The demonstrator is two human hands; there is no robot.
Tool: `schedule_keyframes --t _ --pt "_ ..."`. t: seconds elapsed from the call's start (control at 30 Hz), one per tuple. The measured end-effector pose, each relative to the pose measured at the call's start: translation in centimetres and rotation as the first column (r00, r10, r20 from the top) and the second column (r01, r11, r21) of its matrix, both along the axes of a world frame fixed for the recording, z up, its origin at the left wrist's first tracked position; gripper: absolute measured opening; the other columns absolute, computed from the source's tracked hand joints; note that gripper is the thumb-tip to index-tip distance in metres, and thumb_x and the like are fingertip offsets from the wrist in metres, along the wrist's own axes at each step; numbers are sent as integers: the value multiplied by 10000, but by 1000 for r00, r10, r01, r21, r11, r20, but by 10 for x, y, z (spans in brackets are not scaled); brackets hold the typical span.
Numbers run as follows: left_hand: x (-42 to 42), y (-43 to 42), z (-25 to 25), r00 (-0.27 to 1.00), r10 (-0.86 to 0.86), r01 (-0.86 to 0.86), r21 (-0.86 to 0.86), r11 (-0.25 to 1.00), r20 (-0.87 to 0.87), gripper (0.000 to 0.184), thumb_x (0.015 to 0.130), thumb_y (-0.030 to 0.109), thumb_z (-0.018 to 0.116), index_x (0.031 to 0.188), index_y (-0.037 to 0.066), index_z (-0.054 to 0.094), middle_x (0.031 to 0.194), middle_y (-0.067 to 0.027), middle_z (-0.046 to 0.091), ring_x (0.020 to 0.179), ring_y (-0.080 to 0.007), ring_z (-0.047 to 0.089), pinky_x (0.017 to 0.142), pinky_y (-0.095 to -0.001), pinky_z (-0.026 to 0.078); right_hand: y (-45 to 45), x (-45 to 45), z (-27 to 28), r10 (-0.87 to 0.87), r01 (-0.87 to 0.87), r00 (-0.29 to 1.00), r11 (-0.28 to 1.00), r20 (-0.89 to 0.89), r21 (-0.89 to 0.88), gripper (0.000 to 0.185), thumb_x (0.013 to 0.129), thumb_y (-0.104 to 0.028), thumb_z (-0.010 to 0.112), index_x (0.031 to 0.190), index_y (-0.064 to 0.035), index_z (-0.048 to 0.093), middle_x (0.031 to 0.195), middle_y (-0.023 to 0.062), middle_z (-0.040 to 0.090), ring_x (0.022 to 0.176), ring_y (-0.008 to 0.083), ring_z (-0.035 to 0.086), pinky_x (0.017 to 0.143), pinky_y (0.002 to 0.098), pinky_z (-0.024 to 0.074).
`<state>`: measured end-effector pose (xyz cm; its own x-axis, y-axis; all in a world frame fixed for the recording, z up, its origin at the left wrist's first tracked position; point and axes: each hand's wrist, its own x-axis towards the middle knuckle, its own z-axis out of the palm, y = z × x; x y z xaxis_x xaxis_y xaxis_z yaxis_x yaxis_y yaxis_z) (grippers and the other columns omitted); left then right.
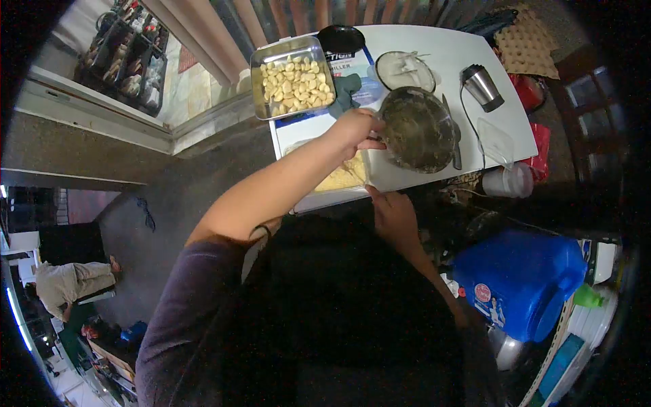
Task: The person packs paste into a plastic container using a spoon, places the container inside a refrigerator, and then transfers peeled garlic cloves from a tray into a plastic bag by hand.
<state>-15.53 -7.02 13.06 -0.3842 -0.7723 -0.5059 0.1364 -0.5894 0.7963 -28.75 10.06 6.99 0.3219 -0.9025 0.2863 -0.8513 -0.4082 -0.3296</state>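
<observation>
Where hands (358, 131) work, white table (451, 53), perhaps concrete floor (180, 193)

A white table (451, 51) carries a steel tray (290, 49) of pale pieces at its left edge, beside a black dish (342, 39), a printed sheet (354, 62) and a cloth (346, 93); a bowl (432, 76), pan (417, 129), knife (457, 159), steel cup (482, 88) and clear tub (496, 141) stand rightward, with yellow food (339, 178) near the front edge
</observation>
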Motion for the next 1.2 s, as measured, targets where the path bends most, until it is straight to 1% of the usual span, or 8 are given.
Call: schedule_keyframes --t 0.3,0.43,0.5,0.57,0.7,0.87,1.0,1.2 --pt "-25 -44 -46 982 -169 171 -16 985 82 265 933 148 577 1101 -55 605 1042 -199 652 860 -319 688 672 -382 632 -10 11 23 -142 145 989 978 -31 151 379 843 -108 544 1214 -41 581 885 152 608 827 333 615 720 440 518" --pt "2 -74 -63 693 -254 638 -409 653 675 287 916 259 622 957 -19 680 883 -136 694 866 -207 683 625 -346 560 -13 22 57 -302 258 950 904 83 340 334 904 -141 513 1217 -115 625 907 196 641 840 371 632 752 470 519" --pt "36 -40 2 759 -85 405 -366 838 645 315 909 315 624 910 11 707 822 -114 703 836 -178 683 640 -335 525 -18 24 58 -353 265 922 875 160 404 317 923 -153 503 1206 -136 646 945 213 659 864 387 642 783 480 517" --pt "80 -31 -18 881 146 221 -665 713 450 264 903 275 631 932 25 709 826 -120 699 785 -198 675 687 -308 512 -26 26 54 -372 238 895 866 247 440 305 931 -162 502 1189 -141 663 989 222 671 889 397 649 817 484 511" --pt "171 13 -47 836 325 166 -767 620 443 219 891 141 640 1079 30 658 1097 -106 640 976 -175 624 778 -321 491 -34 40 34 -348 242 921 862 174 445 286 918 -142 520 1154 -132 681 933 202 670 863 383 644 769 437 511" --pt "212 75 -105 986 78 36 -639 768 150 685 843 140 711 1430 60 368 1438 -92 402 1360 -217 368 1093 -384 331 -33 66 55 -258 236 965 758 -52 608 312 916 -206 523 1191 -166 666 940 223 670 856 405 645 779 486 522" --pt "196 86 -117 977 38 141 -778 612 208 1292 591 143 901 1527 25 19 1550 -177 259 1418 -310 291 1164 -421 230 -36 65 45 -267 232 963 875 26 425 318 902 -203 542 1194 -205 668 878 203 670 806 390 646 734 492 521" --pt "172 83 -97 932 -3 246 -623 742 363 1453 460 135 944 1517 13 -45 1520 -215 293 1411 -354 288 1160 -385 246 -48 81 45 -191 218 976 898 -108 383 336 878 -169 562 1179 -265 678 868 154 664 794 356 639 723 464 522"
